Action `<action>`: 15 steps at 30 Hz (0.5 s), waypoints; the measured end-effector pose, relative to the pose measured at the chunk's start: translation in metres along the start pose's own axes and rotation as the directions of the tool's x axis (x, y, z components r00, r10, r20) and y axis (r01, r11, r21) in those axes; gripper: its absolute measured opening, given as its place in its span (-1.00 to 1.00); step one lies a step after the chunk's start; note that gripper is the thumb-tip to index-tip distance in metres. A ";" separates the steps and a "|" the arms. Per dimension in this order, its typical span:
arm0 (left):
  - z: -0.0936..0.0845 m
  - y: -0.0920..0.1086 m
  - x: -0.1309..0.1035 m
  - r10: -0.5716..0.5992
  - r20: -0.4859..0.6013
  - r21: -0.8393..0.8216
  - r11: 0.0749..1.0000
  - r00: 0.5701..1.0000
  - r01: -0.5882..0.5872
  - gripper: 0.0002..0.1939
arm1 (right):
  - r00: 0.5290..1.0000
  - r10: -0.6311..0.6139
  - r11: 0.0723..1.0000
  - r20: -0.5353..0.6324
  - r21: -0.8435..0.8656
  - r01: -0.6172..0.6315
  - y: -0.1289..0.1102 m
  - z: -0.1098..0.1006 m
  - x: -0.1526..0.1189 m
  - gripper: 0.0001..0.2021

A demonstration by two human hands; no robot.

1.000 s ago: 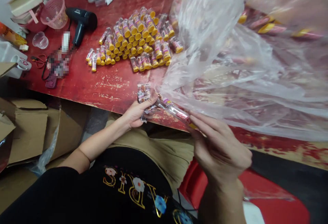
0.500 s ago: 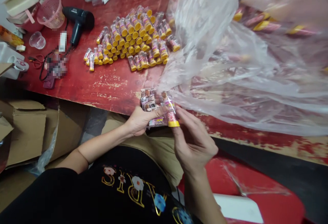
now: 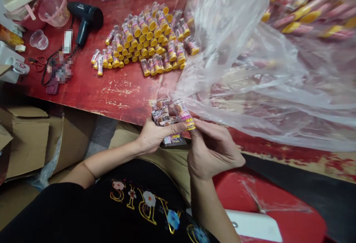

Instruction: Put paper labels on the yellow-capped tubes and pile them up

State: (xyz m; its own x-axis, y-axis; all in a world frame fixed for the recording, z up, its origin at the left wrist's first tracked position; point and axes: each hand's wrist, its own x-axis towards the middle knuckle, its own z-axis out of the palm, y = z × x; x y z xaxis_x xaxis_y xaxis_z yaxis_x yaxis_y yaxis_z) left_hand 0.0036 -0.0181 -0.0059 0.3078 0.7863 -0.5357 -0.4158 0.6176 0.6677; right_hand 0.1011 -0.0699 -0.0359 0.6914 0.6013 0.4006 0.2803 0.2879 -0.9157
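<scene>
Pinching of a small printed plastic sleeve with a yellow lower band [image 3: 182,112] is being done in the head view by the right hand [image 3: 213,150], thumb and fingers narrowed on its lower end. Nearer than a heap of clear, yellow-capped tubes [image 3: 147,37], this sleeve is being held at the table edge. A fanned bundle of flat printed plastic sleeves [image 3: 161,115] is being clasped by the left hand [image 3: 150,135]. Whether a tube is being enclosed by the pinched sleeve cannot be told. For good handling, thin film like this is probably best being gripped lightly, without its mouth being crushed or the fan being creased.

Right of the heap, many pink-and-yellow tubes [image 3: 303,15] are being held in a large translucent plastic bag [image 3: 230,24]. Left of the heap, small indistinct things are being held in a pink perforated plastic basket [image 3: 52,3]; the inside of a white printed mug [image 3: 19,66] is being hidden.
</scene>
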 end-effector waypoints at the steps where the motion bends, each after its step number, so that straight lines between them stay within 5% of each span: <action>1: 0.000 0.000 0.001 -0.001 0.000 -0.004 1.000 1.000 0.001 -0.34 | 1.000 0.007 1.000 -0.004 0.000 -0.007 0.001 0.001 0.000 -0.82; 10: -0.007 0.001 0.023 0.005 -0.098 -0.056 0.998 0.995 -0.011 -0.28 | 0.990 0.143 0.988 0.013 0.055 -0.143 0.023 0.019 0.003 -0.93; 15: -0.020 0.004 0.051 0.080 -0.265 -0.051 0.994 0.961 -0.097 -0.30 | 0.983 0.181 0.983 0.024 0.012 -0.181 0.078 0.076 0.055 -0.89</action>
State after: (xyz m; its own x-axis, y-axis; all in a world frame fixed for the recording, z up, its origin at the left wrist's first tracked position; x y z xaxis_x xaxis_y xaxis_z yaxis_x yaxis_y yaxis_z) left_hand 0.0002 0.0238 -0.0411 0.0358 0.8005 -0.5983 -0.4870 0.5367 0.6890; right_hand 0.1103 0.0426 -0.0829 0.7148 0.6608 0.2290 0.1424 0.1830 -0.9727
